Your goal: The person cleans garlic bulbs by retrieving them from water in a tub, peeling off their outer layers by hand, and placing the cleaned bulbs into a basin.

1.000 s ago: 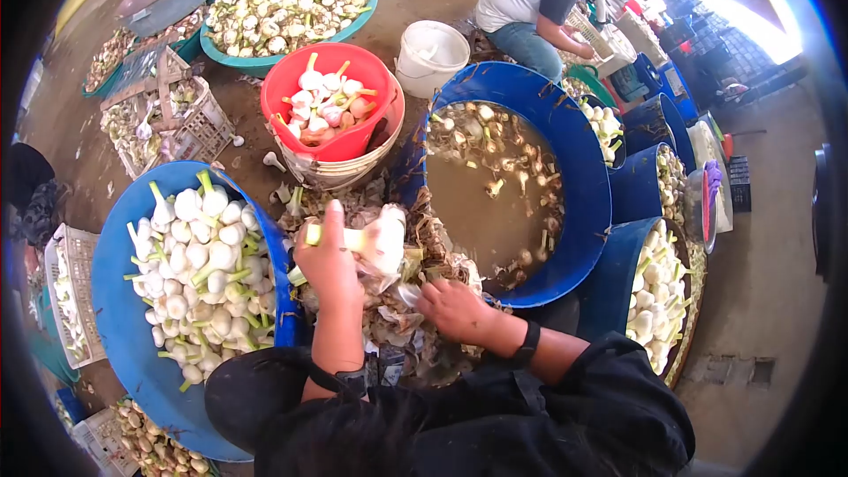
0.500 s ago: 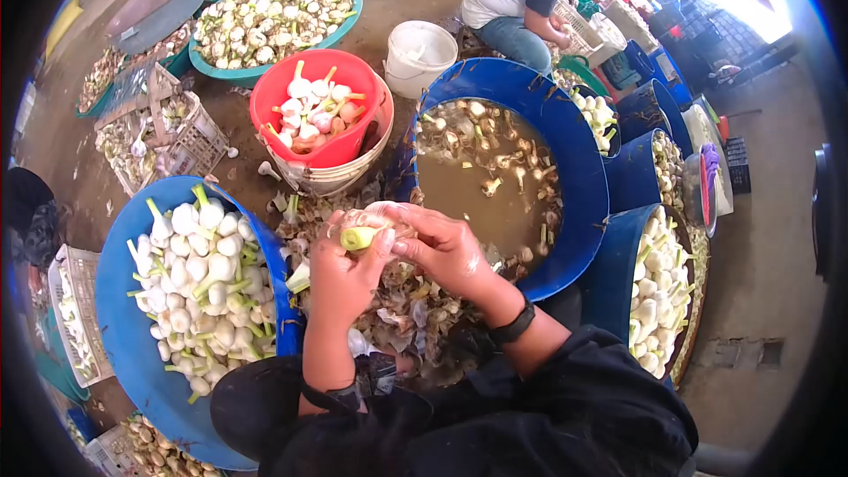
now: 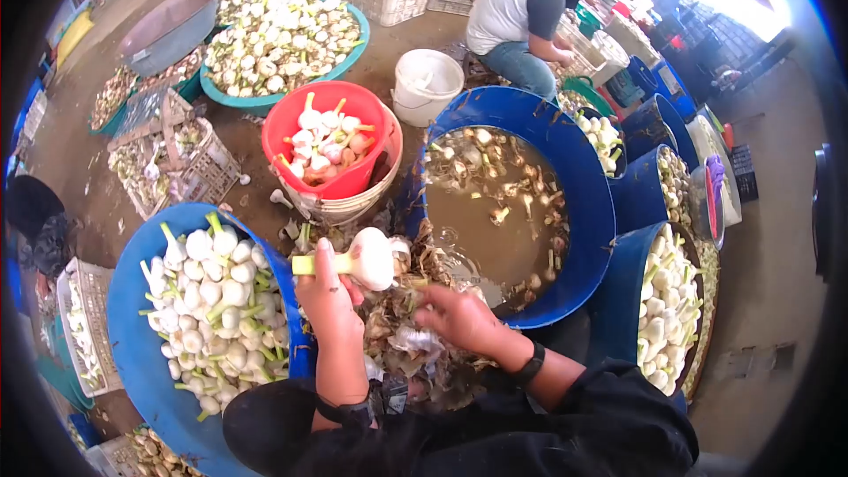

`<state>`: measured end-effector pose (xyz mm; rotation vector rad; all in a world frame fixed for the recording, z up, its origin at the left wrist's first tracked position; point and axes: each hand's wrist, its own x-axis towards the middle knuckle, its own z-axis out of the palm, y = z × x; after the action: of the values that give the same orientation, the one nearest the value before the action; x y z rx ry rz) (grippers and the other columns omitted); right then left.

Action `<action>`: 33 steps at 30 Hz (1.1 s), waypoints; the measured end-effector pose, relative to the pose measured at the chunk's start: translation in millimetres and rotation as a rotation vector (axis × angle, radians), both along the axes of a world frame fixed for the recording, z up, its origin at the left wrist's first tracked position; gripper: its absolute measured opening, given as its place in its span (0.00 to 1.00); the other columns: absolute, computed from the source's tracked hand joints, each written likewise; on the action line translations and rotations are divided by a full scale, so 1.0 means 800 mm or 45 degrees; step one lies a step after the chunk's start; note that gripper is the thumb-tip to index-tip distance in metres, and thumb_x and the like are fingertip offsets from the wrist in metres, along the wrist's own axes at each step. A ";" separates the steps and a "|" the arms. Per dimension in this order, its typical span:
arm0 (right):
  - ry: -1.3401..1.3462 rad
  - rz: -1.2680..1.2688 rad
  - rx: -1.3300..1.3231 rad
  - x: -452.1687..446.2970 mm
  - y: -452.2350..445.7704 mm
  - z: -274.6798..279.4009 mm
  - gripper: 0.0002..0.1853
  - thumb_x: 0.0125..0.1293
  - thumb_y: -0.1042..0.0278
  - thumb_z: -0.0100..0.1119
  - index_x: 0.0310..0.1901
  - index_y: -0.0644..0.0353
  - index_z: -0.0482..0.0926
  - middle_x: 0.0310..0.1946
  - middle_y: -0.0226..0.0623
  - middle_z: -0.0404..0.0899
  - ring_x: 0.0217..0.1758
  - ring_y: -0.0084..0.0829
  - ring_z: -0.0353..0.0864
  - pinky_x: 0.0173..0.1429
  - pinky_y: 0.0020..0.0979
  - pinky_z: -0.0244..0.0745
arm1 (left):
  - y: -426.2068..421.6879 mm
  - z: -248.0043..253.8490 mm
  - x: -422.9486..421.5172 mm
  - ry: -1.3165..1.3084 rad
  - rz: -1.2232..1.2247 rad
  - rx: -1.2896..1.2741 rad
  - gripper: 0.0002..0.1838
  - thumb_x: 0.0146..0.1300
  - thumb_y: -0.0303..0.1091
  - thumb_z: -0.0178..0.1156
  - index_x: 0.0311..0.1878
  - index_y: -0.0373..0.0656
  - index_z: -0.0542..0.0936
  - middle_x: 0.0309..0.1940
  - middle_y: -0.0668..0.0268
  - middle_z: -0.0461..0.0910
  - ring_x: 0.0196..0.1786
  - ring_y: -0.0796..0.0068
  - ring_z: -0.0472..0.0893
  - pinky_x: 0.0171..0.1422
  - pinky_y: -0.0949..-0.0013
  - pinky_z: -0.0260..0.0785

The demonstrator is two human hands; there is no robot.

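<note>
My left hand [image 3: 329,299] is closed around the stem of a white garlic bulb [image 3: 372,260], its thumb lying along the top. The bulb's face looks smooth and pale, and the cut green stem points left. My right hand [image 3: 465,322] is apart from the bulb, lower and to the right, with its fingers partly spread above a heap of brown garlic skins [image 3: 397,336]. Left of my hands, a blue tub [image 3: 132,336] holds many cleaned garlic bulbs [image 3: 212,291] with green stems. To the right, a larger blue tub [image 3: 583,212] contains murky water and floating garlic bulbs [image 3: 499,214].
A red bucket [image 3: 281,124] of pinkish bulbs sits inside a pale bucket ahead. Beyond it are a white bucket [image 3: 427,93] and a wide green basin [image 3: 212,88] of garlic. A seated person [image 3: 512,22] works at the back. Blue tubs [image 3: 609,291] of garlic line the right.
My hands have separated: the right has moved down, away from the bulb. The left has turned the bulb so its stem points left and its white face shows. The view has tilted slightly upward.
</note>
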<state>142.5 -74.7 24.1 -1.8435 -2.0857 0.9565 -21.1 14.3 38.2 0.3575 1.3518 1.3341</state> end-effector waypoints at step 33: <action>-0.687 -0.101 -0.680 0.327 0.097 -0.488 0.16 0.58 0.53 0.54 0.47 0.46 0.77 0.38 0.43 0.79 0.43 0.36 0.79 0.51 0.37 0.71 | -0.016 -0.078 0.048 0.886 -0.785 0.304 0.14 0.55 0.31 0.62 0.45 0.38 0.77 0.45 0.61 0.74 0.39 0.74 0.77 0.45 0.71 0.71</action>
<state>404.3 2.6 -365.9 -2.6856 -2.1435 1.1836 17.5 1.4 -24.1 1.3794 1.4519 0.8617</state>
